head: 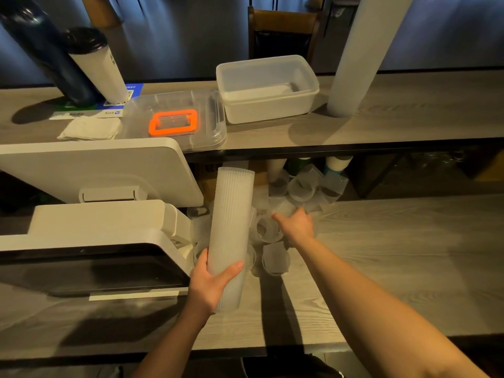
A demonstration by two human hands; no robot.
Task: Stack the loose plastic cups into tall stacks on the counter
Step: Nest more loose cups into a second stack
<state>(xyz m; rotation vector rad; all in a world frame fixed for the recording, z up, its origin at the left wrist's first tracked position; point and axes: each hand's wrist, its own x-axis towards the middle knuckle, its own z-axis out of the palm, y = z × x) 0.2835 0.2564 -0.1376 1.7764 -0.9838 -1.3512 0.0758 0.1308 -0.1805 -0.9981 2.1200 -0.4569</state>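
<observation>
At the far left a white point-of-sale terminal [90, 203] takes up that end of the table [395, 257]. Just beside its right edge, the left hand [211, 279] grips the tall stack of ribbed translucent cups [231, 233] near its lower end, thumb on one side and fingers [236, 268] curled round the other; the stack tilts a little, its open top leaning away towards the upper shelf [409, 115]. Behind and to the right of it, the loose plastic cups [275, 257] lie scattered on the table, some upright, some on their sides, several touching, the pile running back under the shelf. The right hand [296, 225] reaches into that pile, its knuckles up and its fingertips hidden among the cups, so I cannot tell whether it has one in its grip. On the shelf above sit a clear lid with an orange handle [173, 122], a frosted storage box [267, 88] and, furthest right, another tall white stack [357, 55]. The cups look thin, light and somewhat flexible, likely slippery and easily dented, so a loose one is probably best taken round its rim or upper wall with a light pinch, while the tall stack, apt to bend or slide apart, seems safest held low and kept near upright.
</observation>
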